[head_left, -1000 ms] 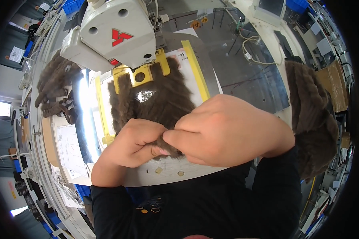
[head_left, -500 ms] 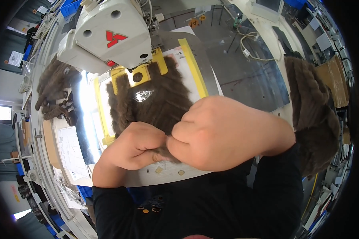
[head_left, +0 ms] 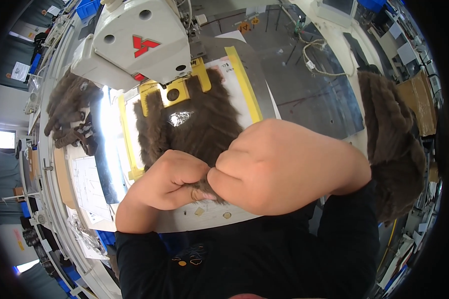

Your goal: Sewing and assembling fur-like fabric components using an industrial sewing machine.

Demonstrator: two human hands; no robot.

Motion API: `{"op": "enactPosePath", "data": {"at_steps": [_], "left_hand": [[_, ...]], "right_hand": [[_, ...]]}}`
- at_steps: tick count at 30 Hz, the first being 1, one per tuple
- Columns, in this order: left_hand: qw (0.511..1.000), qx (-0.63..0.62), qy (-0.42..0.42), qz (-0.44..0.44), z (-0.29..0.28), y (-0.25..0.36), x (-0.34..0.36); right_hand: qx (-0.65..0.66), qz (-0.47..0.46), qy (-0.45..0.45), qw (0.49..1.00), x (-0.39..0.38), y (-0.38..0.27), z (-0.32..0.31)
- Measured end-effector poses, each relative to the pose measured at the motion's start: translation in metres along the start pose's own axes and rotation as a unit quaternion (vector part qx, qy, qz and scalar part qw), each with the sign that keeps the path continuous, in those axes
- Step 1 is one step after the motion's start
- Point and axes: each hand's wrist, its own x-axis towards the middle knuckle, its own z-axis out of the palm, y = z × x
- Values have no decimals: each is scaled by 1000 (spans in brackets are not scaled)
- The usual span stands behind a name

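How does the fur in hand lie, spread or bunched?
Mostly spread: the brown fur lies over the white sheet, its near edge pinched by left hand and right hand.

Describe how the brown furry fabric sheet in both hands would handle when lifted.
That fabric sheet is probably floppy: its near edge bunches between left hand and right hand. Its fuzzy pile likely resists slipping; the shiny silver patch may be slicker.

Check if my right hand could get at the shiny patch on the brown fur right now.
Probably yes: your right hand is near the shiny patch, with only brown fur between them and the white machine beyond. The hand would likely need to release the fur's near edge first.
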Motion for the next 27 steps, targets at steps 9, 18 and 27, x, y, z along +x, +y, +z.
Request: {"op": "enactPosePath", "data": {"at_steps": [9, 18, 27], "left_hand": [[1000, 22, 12, 14, -2, 4, -3], [989, 82, 124, 23, 9, 8, -3], [941, 198, 259, 86, 18, -3, -16]], "right_hand": [[104, 68, 57, 991, -1, 1, -2], [101, 41, 158, 981, 1, 10, 2], [227, 141, 266, 926, 17, -11, 36]]}}
